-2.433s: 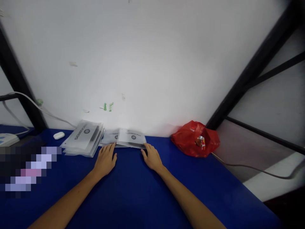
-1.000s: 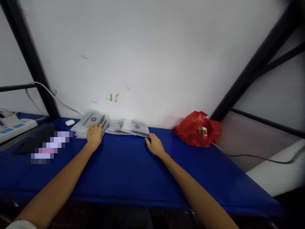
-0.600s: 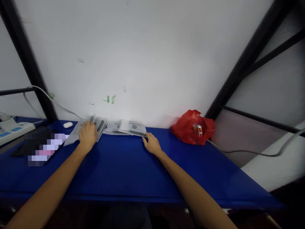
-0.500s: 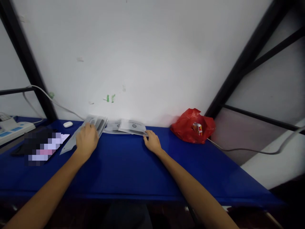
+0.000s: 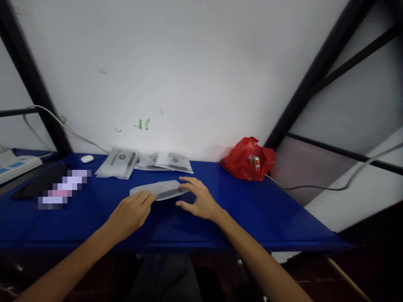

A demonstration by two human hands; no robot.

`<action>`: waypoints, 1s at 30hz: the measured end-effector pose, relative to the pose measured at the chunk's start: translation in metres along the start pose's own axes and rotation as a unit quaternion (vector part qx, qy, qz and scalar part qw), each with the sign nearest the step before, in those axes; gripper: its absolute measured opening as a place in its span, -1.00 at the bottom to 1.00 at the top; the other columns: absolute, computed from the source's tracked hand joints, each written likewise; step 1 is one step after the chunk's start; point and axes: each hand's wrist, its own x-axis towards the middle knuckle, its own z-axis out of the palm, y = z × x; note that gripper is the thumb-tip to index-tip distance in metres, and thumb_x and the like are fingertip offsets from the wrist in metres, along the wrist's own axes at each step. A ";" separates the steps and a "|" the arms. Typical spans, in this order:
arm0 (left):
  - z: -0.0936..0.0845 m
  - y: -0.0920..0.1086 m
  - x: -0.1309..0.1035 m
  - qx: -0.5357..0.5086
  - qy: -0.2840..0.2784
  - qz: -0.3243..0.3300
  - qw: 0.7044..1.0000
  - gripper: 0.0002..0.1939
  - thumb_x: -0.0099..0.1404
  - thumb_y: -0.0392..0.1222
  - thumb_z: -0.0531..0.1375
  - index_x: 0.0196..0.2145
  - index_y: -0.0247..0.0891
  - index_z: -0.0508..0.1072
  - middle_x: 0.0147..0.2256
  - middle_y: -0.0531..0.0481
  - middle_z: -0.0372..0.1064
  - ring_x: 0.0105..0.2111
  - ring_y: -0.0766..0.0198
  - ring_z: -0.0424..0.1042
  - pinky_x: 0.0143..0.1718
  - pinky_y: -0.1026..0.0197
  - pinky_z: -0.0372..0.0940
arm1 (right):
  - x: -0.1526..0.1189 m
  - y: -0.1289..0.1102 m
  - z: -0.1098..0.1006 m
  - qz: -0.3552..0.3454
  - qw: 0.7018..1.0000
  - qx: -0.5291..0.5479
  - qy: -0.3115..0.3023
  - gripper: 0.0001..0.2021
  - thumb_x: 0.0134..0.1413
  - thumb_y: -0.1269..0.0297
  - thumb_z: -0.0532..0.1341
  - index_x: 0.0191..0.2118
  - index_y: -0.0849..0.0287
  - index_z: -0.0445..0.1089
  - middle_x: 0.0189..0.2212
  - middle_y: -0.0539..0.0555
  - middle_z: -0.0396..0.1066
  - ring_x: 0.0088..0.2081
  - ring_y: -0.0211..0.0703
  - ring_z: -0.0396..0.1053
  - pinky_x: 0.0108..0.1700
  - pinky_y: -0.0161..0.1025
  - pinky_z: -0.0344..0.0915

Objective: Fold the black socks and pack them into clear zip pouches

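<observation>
A frosted plastic pouch (image 5: 163, 187) with something dark inside is held over the middle of the blue table (image 5: 163, 233). My left hand (image 5: 130, 213) pinches its near left edge. At the pouch's right end is my right hand (image 5: 201, 200), thumb and fingers spread apart; whether its fingertips touch the pouch I cannot tell. Behind, against the wall, lies a left stack of similar printed pouches (image 5: 118, 162). Beside that stack, more pouches (image 5: 174, 161) overlap one another, each with a dark round logo.
At the back right sits a red plastic bag (image 5: 234, 163) with a shiny wrapper in its opening. A white earbud case (image 5: 87, 159), a dark tablet-like object (image 5: 40, 184) and a power strip (image 5: 22, 165) lie on the left. Cables run along the wall.
My left hand has come from the left stack toward the middle, bringing a pouch. My right hand has left the right-hand pouches and moved nearer, its fingers now spread. The view has shifted slightly.
</observation>
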 end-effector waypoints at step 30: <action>0.028 0.008 0.032 0.029 -0.065 0.037 0.997 -0.75 0.30 -0.44 -0.05 -0.18 -0.31 0.36 -0.31 -0.07 0.35 -0.27 0.20 0.33 -0.25 0.17 0.25 | -0.011 0.013 0.017 0.034 0.997 0.015 0.064 -0.89 0.06 0.41 0.15 -0.34 0.12 0.42 -0.14 0.11 0.44 -0.13 -0.12 0.37 -0.07 -0.11 0.29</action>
